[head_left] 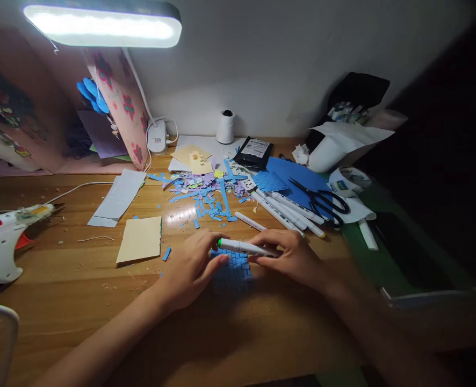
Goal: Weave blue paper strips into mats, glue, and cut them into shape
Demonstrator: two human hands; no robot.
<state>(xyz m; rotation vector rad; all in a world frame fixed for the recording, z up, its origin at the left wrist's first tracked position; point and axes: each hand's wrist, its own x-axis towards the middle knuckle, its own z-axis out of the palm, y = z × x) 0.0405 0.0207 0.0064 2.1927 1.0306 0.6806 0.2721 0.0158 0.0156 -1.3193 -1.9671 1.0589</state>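
Through my remote feed I have a blue patch [240, 270] made of small paper pieces in a brick-like pattern, lying on the table [88, 312] between the two hands and partly shaded. I take it as my landmark. The right hand [296, 255] grips a white marker [248, 247] just above the patch's far part. The left hand [192, 266] curls its fingers by the marker's green end; whether they pinch it, I cannot tell.

By my judgement, the cutting and laying of pieces is well advanced: the patch has a regular pattern, and blue and purple scraps [211, 204] litter the table beyond it. The scissors [322, 201] lie beyond and to the right of the patch, untouched, as do the other markers [286, 212]. Left of it sits a cream card [141, 239], and farther left, a glue gun [4, 242], both out of the hands.

The marker step looks barely begun, if begun at all: I make out no drawn line on the patch, though shadow and fingers hide some of it. The cap looks fitted, so I judge that the marking is left to do.
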